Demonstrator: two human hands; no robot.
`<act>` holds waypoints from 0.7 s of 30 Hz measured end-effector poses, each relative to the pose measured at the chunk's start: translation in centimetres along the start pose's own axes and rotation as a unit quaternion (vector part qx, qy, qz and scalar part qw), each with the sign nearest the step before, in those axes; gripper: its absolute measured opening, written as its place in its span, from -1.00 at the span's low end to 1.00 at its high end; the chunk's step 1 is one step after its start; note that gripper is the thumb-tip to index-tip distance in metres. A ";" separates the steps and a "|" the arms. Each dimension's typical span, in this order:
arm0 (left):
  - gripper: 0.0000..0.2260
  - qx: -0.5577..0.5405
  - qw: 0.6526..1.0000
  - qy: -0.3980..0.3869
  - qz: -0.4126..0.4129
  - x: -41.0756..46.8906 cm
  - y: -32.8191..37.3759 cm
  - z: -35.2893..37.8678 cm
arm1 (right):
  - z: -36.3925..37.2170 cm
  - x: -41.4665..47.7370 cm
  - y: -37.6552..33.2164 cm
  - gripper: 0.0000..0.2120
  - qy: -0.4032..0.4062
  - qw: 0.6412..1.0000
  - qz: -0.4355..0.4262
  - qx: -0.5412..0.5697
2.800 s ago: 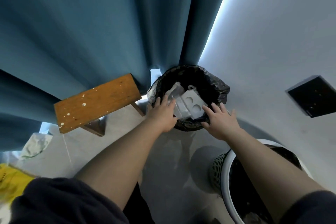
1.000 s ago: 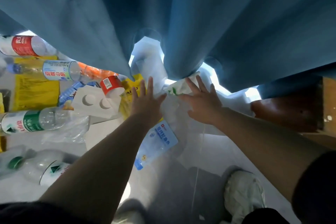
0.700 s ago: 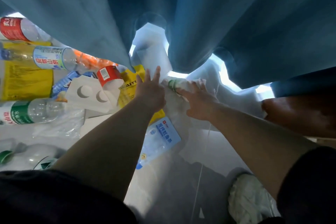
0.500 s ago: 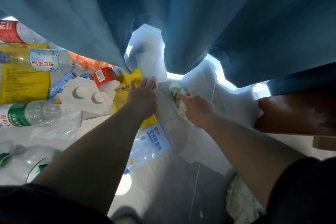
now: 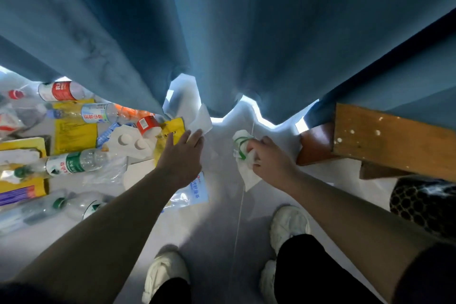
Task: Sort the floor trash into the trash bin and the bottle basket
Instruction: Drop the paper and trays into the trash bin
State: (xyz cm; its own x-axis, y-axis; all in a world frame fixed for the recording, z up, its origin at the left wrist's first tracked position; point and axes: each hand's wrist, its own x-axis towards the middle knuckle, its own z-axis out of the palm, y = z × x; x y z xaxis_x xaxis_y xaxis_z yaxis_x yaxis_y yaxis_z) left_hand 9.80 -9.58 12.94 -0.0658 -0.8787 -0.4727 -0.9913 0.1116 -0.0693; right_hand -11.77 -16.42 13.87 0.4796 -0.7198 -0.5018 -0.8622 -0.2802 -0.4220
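Observation:
My right hand (image 5: 267,160) grips a crumpled white wrapper with green print (image 5: 241,148), lifted a little off the floor. My left hand (image 5: 183,153) is stretched out with straight fingers; its fingertips touch a white sheet of paper (image 5: 201,122) lying by the curtain hem. Left of it lies floor trash: a white moulded cup holder (image 5: 128,140), a red-and-white cup (image 5: 147,127), several plastic bottles such as a green-labelled one (image 5: 74,164), yellow bags (image 5: 74,126) and a clear blue-printed pouch (image 5: 195,190). At the right edge shows a dark perforated basket (image 5: 422,202). The trash bin is out of view.
A teal curtain (image 5: 222,32) hangs down to the floor across the back. A wooden stool (image 5: 389,138) stands at the right, close to my right arm. My two white shoes (image 5: 288,227) stand on the grey floor below.
I turned from the black-lined bin to the trash pile. My right hand closed around the green-printed wrapper and lifted it; my left hand slid right onto the white paper.

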 end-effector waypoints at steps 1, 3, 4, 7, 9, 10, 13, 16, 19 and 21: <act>-0.45 0.011 1.000 0.000 0.005 -1.2 0.7 -1.6 | -1.4 -1.7 0.0 -0.68 0.010 1.000 -0.002 0.003; -0.46 0.025 1.000 0.003 0.015 -3.3 2.4 -4.9 | -4.1 -5.4 0.5 -0.69 0.032 0.999 -0.004 0.000; -0.46 0.027 0.999 0.004 0.019 -4.2 3.3 -6.5 | -5.3 -7.2 0.9 -0.69 0.045 0.999 -0.001 -0.003; -0.46 0.029 0.999 0.007 0.035 -6.8 6.8 -11.2 | -8.8 -12.7 2.6 -0.70 0.071 0.997 0.011 -0.008; -0.46 0.026 0.998 0.012 0.048 -8.4 9.5 -13.8 | -10.9 -16.4 3.9 -0.66 0.079 0.997 0.021 -0.002; -0.46 0.026 0.998 0.016 0.057 -9.1 10.9 -15.1 | -11.7 -18.3 4.6 -0.64 0.088 0.996 0.025 0.000; -0.45 0.019 0.995 0.044 0.085 -11.1 14.9 -18.1 | -13.8 -23.3 6.6 -0.62 0.117 0.992 0.046 -0.013; -0.45 0.029 0.989 0.073 0.126 -12.0 18.0 -19.6 | -15.1 -25.9 8.6 -0.63 0.170 0.982 0.077 0.019; -0.45 0.047 0.982 0.081 0.163 -11.2 20.0 -19.7 | -15.2 -26.3 10.7 -0.62 0.195 0.973 0.107 0.052; -0.45 0.054 0.978 0.073 0.186 -10.2 21.2 -19.7 | -14.8 -26.2 12.0 -0.63 0.188 0.970 0.134 0.073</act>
State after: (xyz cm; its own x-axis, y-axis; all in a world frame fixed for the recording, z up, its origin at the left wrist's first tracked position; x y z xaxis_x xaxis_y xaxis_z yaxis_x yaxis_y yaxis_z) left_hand -12.76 -7.44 33.61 -0.4429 -0.8241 -0.3530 -0.8785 0.4777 -0.0129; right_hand -37.10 -10.35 33.08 0.1235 -0.9429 -0.3093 -0.9024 0.0229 -0.4303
